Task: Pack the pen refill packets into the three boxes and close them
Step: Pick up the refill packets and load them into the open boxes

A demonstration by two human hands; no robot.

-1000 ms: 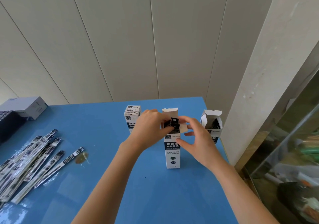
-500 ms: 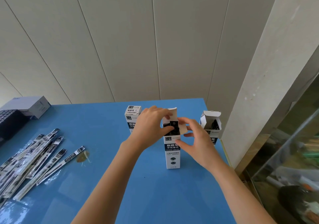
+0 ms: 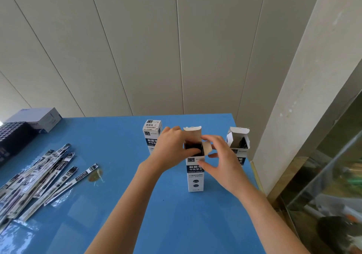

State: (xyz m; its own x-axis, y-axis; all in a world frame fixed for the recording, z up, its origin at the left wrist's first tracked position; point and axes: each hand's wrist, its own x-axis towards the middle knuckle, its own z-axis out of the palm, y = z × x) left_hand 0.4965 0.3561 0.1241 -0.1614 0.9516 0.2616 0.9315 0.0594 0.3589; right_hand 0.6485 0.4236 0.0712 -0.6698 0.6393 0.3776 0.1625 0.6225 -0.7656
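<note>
Three tall white-and-navy boxes stand upright on the blue table point(image 3: 109, 214). The middle box point(image 3: 195, 177) is open at the top, dark packets showing inside. My left hand point(image 3: 172, 150) grips its upper left side with the thumb at the rim. My right hand point(image 3: 221, 161) pinches the small right side flap and steadies the box's right side. The left box point(image 3: 152, 131) behind my left hand is closed. The right box point(image 3: 238, 146) stands open with packets inside. Several loose refill packets point(image 3: 45, 177) lie at the table's left.
A grey-white carton point(image 3: 39, 118) and a dark keyboard-like object point(image 3: 11, 138) sit at the far left. A small brown spot point(image 3: 95, 176) lies beside the packets. The table's right edge point(image 3: 256, 175) meets a pillar and a glass-fronted cabinet.
The rear top flap of the middle box has risen upright again, and the right side flap now leans outward under my right fingers. Both hands stay at the box top.
</note>
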